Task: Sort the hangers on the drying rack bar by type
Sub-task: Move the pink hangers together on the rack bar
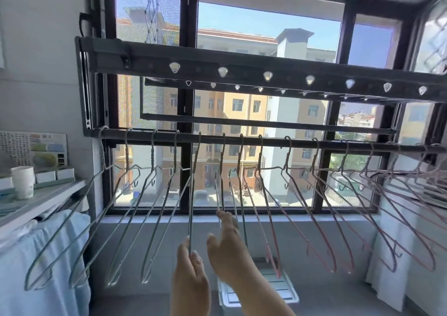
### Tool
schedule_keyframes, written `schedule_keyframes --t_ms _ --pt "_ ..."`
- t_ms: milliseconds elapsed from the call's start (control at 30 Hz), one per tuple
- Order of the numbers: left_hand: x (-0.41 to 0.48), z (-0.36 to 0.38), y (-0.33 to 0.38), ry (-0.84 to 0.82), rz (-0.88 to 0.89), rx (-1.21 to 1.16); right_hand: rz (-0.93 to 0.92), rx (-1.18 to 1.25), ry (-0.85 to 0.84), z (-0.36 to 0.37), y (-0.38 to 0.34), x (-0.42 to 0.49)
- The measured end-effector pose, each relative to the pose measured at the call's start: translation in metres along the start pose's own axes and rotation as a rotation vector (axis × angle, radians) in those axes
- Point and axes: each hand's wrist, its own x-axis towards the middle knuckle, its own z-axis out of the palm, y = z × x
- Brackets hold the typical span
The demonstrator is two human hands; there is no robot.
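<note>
Sorting looks nearly done. The drying rack bar (266, 142) runs across the window, all hangers hooked on it. About 7 silver hangers (152, 160) sit in a run on the left and middle. The pink hangers (274, 265) take the right side.

No pink shows among the silver. The far right end is crowded and blurry, so I can't confirm that every hanger there is the same type.

Left hand (189, 281): thumb and fingers pinched together on the bottom end of the 5th silver hanger (192, 206), which hangs straight down from the bar.

Right hand (227, 255): fingers stretched up and spread apart. One fingertip (221, 215) touches the lower wire of the next silver hanger (218, 194). It is not wrapped around it, as far as I can see.

Both hands work at the boundary between the 2 groups.

Judged left to do: seat or space the last 2 or 3 silver ones beside their group, then check the bunched right end. No hangers are off the bar.
</note>
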Motion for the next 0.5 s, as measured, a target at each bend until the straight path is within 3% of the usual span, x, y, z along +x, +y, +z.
schedule_keyframes --t_ms 167,367,500 --pt "0.001 0.009 0.006 -0.004 0.084 0.032 -0.037 -0.013 0.037 -0.025 0.004 -0.01" --pt "-0.014 0.011 -0.001 0.023 0.058 0.098 -0.032 0.012 0.045 -0.042 0.025 -0.033" --pt "-0.03 0.007 0.007 0.01 0.058 0.193 -0.167 -0.044 0.292 -0.064 0.041 -0.045"
